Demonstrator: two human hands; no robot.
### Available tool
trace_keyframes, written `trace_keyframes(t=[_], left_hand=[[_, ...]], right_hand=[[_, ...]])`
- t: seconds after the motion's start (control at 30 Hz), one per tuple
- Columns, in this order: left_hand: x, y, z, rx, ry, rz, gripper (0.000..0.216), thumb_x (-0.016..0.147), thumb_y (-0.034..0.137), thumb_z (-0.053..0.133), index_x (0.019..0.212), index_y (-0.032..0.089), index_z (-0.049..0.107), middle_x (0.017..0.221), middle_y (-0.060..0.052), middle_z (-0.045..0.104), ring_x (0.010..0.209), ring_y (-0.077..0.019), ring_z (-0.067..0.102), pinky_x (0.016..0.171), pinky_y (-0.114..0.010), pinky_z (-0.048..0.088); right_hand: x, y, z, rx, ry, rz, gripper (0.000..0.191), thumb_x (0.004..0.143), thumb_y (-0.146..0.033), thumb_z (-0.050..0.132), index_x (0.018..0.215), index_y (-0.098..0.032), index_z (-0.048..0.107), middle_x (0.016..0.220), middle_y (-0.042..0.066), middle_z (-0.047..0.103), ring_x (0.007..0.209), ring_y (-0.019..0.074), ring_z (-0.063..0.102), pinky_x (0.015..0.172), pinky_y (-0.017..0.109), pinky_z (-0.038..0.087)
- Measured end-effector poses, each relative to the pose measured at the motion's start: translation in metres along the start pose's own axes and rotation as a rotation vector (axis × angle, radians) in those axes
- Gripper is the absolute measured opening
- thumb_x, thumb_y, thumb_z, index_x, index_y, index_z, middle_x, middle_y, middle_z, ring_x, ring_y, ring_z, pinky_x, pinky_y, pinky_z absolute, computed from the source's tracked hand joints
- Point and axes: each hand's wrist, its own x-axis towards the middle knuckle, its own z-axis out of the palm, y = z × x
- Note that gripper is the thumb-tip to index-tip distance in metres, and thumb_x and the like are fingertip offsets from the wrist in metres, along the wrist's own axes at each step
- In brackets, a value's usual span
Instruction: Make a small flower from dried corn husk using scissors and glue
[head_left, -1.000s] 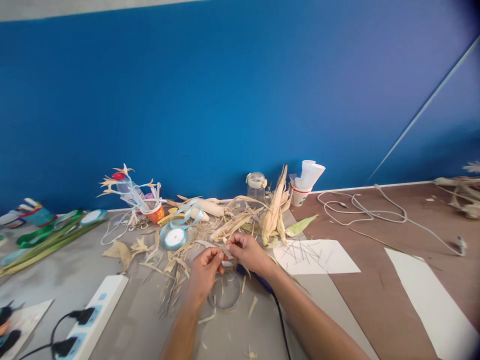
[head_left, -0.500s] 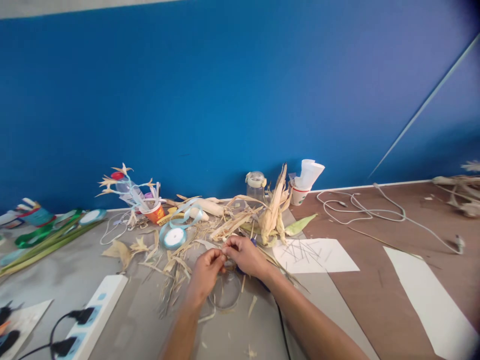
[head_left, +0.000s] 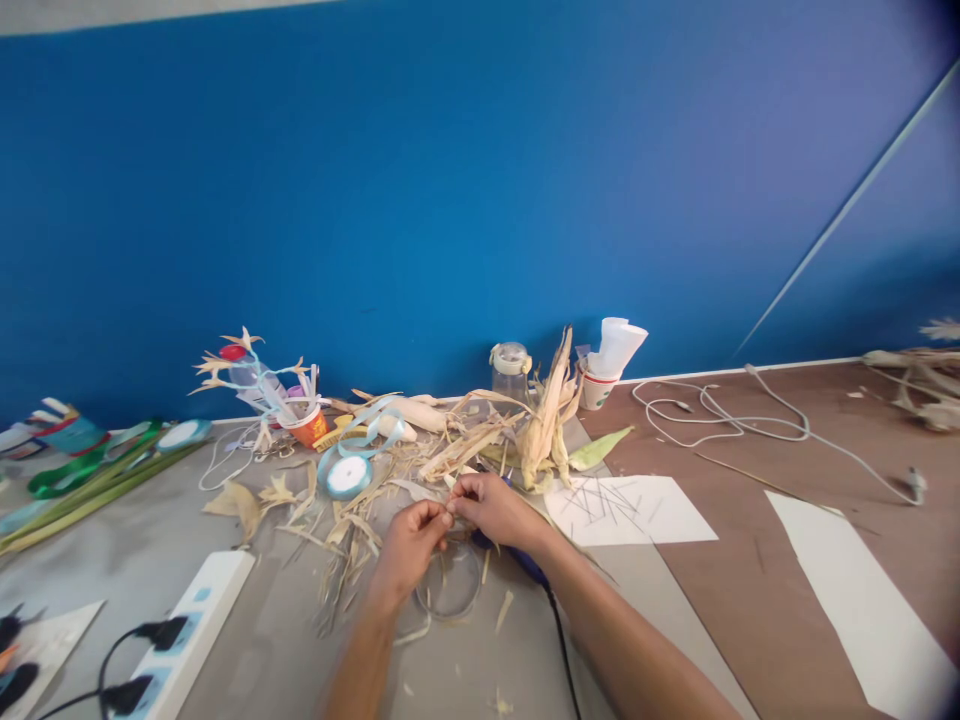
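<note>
My left hand [head_left: 407,553] and my right hand [head_left: 499,510] meet at the fingertips over the grey table. Both pinch at a small pale bit, too hidden to name. Just below them lies a thin coil of wire or clear line [head_left: 478,597]. Partly under my right wrist is a dark blue tool [head_left: 531,567] with a black cord. Dried corn husks [head_left: 465,455] are heaped beyond the hands, one bunch [head_left: 551,430] standing upright. To the left sits a spool of light blue ribbon [head_left: 349,477], its loose end looping upward.
Orange cup [head_left: 309,428] with tools and a husk-flower stem [head_left: 259,372] stand back left. A lidded jar [head_left: 511,372] and a paper-filled cup [head_left: 598,388] are near the wall. Thin dark sticks lie on white paper [head_left: 686,520]. A power strip [head_left: 196,625] is front left.
The fingertips have shifted slightly while staying together. My right forearm has moved a little, and more of the blue tool shows beneath it.
</note>
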Motion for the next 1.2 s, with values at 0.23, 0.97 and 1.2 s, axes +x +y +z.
trace_keyframes(t=[0.23, 0.97, 1.2], left_hand=[[-0.001, -0.003, -0.001, -0.006, -0.061, 0.010, 0.031, 0.069, 0.045, 0.058, 0.060, 0.016, 0.053, 0.049, 0.004, 0.047, 0.048, -0.0100, 0.039, 0.049, -0.024, 0.029], [-0.001, -0.007, 0.003, 0.165, 0.157, 0.198, 0.016, 0.077, 0.031, 0.048, 0.068, 0.019, 0.054, 0.054, 0.004, 0.046, 0.051, -0.0121, 0.043, 0.050, -0.022, 0.033], [0.002, -0.006, 0.000, 0.055, 0.177, 0.150, 0.019, 0.075, 0.036, 0.051, 0.066, 0.019, 0.053, 0.051, 0.004, 0.047, 0.051, -0.0126, 0.045, 0.052, -0.023, 0.036]], right_hand=[[-0.002, -0.003, -0.001, -0.046, -0.060, -0.019, 0.008, 0.071, -0.016, 0.051, 0.064, -0.015, 0.056, 0.053, -0.005, 0.047, 0.051, 0.0082, 0.040, 0.048, 0.019, 0.029], [0.004, 0.004, 0.022, 0.540, 0.073, 0.067, 0.020, 0.068, -0.034, 0.058, 0.062, -0.017, 0.048, 0.043, -0.009, 0.041, 0.040, 0.0054, 0.031, 0.044, 0.020, 0.023], [-0.004, -0.015, -0.014, 0.435, 0.299, 0.017, 0.016, 0.072, -0.032, 0.054, 0.075, -0.016, 0.054, 0.050, -0.008, 0.042, 0.046, 0.0072, 0.035, 0.049, 0.021, 0.028]])
